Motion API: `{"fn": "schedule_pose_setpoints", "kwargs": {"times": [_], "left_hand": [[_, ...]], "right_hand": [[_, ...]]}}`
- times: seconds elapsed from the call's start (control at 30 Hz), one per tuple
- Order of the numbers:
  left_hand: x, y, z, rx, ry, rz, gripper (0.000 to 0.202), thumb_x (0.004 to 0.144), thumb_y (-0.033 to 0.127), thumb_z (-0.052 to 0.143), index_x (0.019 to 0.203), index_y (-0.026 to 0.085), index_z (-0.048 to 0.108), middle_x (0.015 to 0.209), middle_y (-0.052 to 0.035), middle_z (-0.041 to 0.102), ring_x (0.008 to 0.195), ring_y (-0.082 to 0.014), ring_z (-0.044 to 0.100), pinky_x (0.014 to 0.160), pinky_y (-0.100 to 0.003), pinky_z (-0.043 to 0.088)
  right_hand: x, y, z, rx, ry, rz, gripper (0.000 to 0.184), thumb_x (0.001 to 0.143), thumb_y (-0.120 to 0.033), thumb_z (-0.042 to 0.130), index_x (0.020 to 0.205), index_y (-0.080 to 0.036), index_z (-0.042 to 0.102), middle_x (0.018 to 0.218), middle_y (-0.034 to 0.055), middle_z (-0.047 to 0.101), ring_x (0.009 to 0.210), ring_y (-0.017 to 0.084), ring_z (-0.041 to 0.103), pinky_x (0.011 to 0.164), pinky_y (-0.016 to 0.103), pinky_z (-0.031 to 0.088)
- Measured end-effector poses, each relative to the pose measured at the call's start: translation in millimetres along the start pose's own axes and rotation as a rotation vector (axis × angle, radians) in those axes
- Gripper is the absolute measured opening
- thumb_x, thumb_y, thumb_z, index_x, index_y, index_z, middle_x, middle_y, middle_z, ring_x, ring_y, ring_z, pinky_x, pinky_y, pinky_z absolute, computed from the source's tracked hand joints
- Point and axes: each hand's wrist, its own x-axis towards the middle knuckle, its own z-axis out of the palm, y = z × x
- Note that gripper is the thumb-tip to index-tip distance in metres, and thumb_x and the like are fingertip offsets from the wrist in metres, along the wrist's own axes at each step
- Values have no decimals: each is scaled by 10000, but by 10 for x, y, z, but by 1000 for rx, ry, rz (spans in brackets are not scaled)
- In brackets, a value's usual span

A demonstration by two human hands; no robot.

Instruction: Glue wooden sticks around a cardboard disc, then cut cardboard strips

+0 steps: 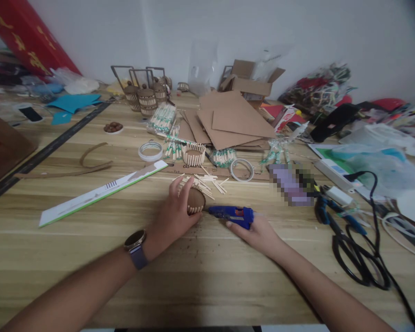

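Before a pale wall [107, 32], a wood-grained table [166, 290]

You're in a handicraft wkshop-type spot; can't tell if the rm belongs to a home or a studio. Evidence: your wood-grain table [180, 295] is strewn w/ craft supplies, e.g. cardboard sheets [224, 120], plastic-wrapped stick bundles [163, 117], loose sticks [209, 177], tape rolls [150, 158] & a blue glue gun [231, 214]. Farther back you've got several small stick-sided pots [147, 102] w/ tall handles, plus an open carton [244, 85] nr the plain wall [90, 27]. On your rt: a white power strip [335, 175] & crumpled plastic [366, 157].
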Motion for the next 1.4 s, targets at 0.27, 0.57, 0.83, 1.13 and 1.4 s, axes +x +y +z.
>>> {"fn": "schedule_pose_setpoints", "kwargs": {"times": [0.27,0.57,0.83,1.13,1.4], "left_hand": [[2,-17,13,0,6,4,985,680,126,821,1478,266,262,1507,-181,296,1427,-379,353,1130,-587,394],[1,-5,8,0,1,19,980,691,127,800,1486,265,244,1510,-181,299,1438,-379,336,1130,-584,393],[-1,-3,-3,12,-17,10,989,692,153,818,1479,274,232,1508,-182,288,1432,-382,344,1122,-592,399],[-14,-1,10,6,-11,8,981,706,138,809,1480,292,227,1520,-173,278,1445,-372,336,1135,-588,386],[-10,3,-1,-9,-31,-3,946,716,141,799,1478,260,252,1526,-178,271,1453,-357,328,1161,-557,366]], "right_hand": [[3,18,0,-7,4,-10,360,873,-450,554,1006,-192,766,907,89,775,826,257,721,750,357,576],[4,24,36,28,58,23,369,855,-463,582,1028,-193,763,984,92,786,875,270,732,793,369,583],[-29,9,-267,339,-127,250,463,754,-639,686,849,-187,714,659,21,672,589,169,594,529,269,476],[58,-42,-393,384,-620,342,529,715,-678,703,860,-179,608,662,-15,612,479,98,496,418,211,380],[229,-147,-538,-376,-491,69,315,837,-513,668,734,-215,666,595,-8,609,517,135,504,466,244,284]]}}
